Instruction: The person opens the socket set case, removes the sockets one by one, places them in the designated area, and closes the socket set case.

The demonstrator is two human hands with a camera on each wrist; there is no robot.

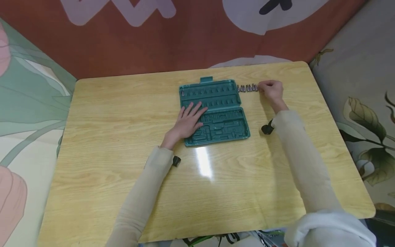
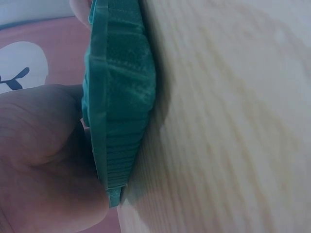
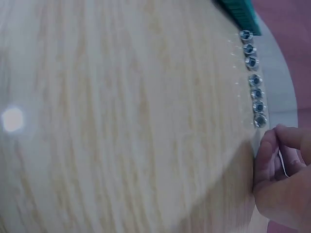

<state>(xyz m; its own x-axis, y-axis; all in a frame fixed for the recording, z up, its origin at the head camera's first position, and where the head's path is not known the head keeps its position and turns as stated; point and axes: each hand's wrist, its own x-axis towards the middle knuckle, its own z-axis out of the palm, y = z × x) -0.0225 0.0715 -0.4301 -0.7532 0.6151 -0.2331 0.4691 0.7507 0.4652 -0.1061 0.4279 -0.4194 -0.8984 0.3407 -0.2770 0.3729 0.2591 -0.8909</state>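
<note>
An opened green plastic socket-set case (image 1: 220,137) lies flat, with moulded slots in both halves. Spread over its left side, my left hand (image 1: 186,124) rests with fingers straight. The left wrist view shows the case's side wall (image 2: 124,97) with the palm (image 2: 39,150) against it. A row of several small metal sockets (image 1: 248,88) runs right from the case's upper half; square holes show in their ends in the right wrist view. At the row's right end is my right hand (image 1: 272,91), fingers curled, thumb against fingertips, right beside the last socket (image 3: 261,120). Nothing shows between those fingertips.
The case stands on a light wooden table (image 1: 123,113) with rounded corners. A red-brown patterned wall (image 1: 197,41) rises behind the far edge. Small black wrist cameras (image 1: 267,128) are on both wrists. A bright light reflection falls below the case.
</note>
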